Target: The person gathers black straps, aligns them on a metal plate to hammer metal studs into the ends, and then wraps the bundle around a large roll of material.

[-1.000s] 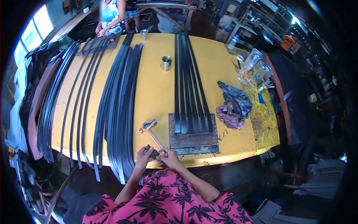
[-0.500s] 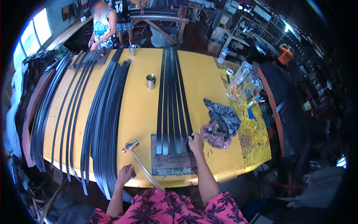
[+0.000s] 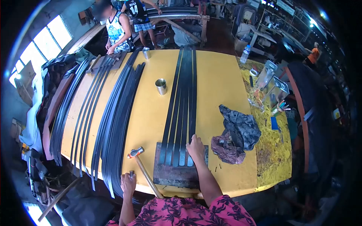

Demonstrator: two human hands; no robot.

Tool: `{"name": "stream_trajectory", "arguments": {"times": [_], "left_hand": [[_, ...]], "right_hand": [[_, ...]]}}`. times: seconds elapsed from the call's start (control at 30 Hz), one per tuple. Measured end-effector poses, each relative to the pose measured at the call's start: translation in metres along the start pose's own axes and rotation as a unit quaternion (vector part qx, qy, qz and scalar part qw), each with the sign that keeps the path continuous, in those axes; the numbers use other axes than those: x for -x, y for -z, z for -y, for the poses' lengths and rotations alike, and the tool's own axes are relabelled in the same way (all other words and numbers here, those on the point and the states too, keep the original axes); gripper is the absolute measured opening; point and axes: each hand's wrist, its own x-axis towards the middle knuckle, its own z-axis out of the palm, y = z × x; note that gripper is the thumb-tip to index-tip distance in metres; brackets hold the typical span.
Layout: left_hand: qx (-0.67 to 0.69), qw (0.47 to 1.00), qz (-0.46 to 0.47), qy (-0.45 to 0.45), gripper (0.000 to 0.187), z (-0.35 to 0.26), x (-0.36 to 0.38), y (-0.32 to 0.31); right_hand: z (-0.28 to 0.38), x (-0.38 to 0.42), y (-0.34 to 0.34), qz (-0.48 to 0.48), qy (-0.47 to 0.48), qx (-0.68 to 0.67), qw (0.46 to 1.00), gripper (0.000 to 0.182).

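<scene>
My right hand (image 3: 196,147) presses flat, fingers spread, on the near ends of the black strips (image 3: 181,113), which lie over a metal plate (image 3: 175,174) at 6 o'clock on the yellow worktop (image 3: 218,83). My left hand (image 3: 128,183) pinches a small punch (image 3: 131,173) at 7 o'clock, just beside the hammer (image 3: 141,165).

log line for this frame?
right hand: pressing black strips onto rusty metal plate | left hand: small dark object, table edge | hammer: idle
</scene>
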Motion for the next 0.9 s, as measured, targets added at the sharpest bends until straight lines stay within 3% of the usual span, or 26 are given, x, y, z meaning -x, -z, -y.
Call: {"name": "stream_trajectory", "arguments": {"times": [0.03,0.07,0.13,0.2,0.33,0.57,0.7,0.8,0.83,0.87,0.9], "left_hand": [[0.008,0.997,-0.072,-0.011,0.038,-0.006,0.002,-0.004],[0.007,0.997,-0.073,-0.007,0.038,-0.009,0.004,-0.006],[0.066,0.976,-0.181,-0.100,0.032,-0.032,-0.006,0.000],[0.191,0.967,-0.139,-0.091,0.032,-0.058,-0.021,-0.011],[0.160,0.960,-0.080,-0.216,0.043,-0.140,-0.065,-0.023],[0.180,0.963,0.107,-0.172,0.084,-0.215,-0.123,-0.080],[0.281,0.938,0.184,-0.084,0.075,-0.219,-0.140,-0.099],[0.292,0.925,0.224,-0.097,0.068,-0.220,-0.154,-0.105],[0.312,0.911,0.251,-0.097,0.056,-0.221,-0.157,-0.100],[0.322,0.908,0.249,-0.101,0.056,-0.223,-0.160,-0.095],[0.398,0.865,0.287,-0.108,0.049,-0.220,-0.162,-0.098]], "right_hand": [[0.001,-0.002,0.005,0.020,-0.020,-0.023,0.999,0.035],[0.001,-0.001,0.009,0.023,-0.018,-0.024,0.999,0.035],[0.007,-0.004,0.022,0.025,-0.015,-0.068,0.997,0.035],[0.008,-0.004,0.007,0.040,-0.013,-0.074,0.996,0.035],[0.008,-0.004,-0.036,0.046,0.011,-0.090,0.995,0.037],[0.018,-0.006,-0.047,-0.005,-0.044,-0.201,0.979,0.050],[0.038,0.003,-0.050,-0.028,-0.048,-0.177,0.983,0.053],[0.037,-0.002,-0.061,-0.028,-0.062,-0.137,0.988,0.055],[0.038,-0.002,-0.058,-0.005,-0.089,-0.164,0.982,0.055],[0.039,-0.004,-0.054,0.018,-0.114,-0.191,0.975,0.055],[0.041,-0.006,-0.049,0.011,-0.110,-0.184,0.977,0.055]]}}
